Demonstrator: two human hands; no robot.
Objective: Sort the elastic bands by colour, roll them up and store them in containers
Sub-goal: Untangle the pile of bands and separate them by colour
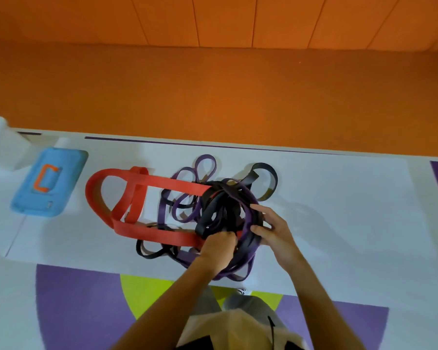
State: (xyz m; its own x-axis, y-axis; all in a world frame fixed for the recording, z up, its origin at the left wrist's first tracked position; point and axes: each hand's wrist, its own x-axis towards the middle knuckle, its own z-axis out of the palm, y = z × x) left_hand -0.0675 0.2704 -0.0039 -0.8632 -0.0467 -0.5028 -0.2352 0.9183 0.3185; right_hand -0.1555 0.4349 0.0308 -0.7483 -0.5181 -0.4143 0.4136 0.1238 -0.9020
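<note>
A tangled heap of elastic bands lies on the white floor mat. Wide red bands spread out to the left of the heap. Purple bands loop at the back and run round the front, and black bands loop at the back right and through the middle. My left hand grips the tangle at its near side, fingers curled into the bands. My right hand holds the right edge of the heap, fingers and thumb round black and purple bands.
A blue lid-like container piece with an orange handle lies on the mat at the left. A white box stands at the far left edge. Orange floor and an orange wall lie beyond the mat.
</note>
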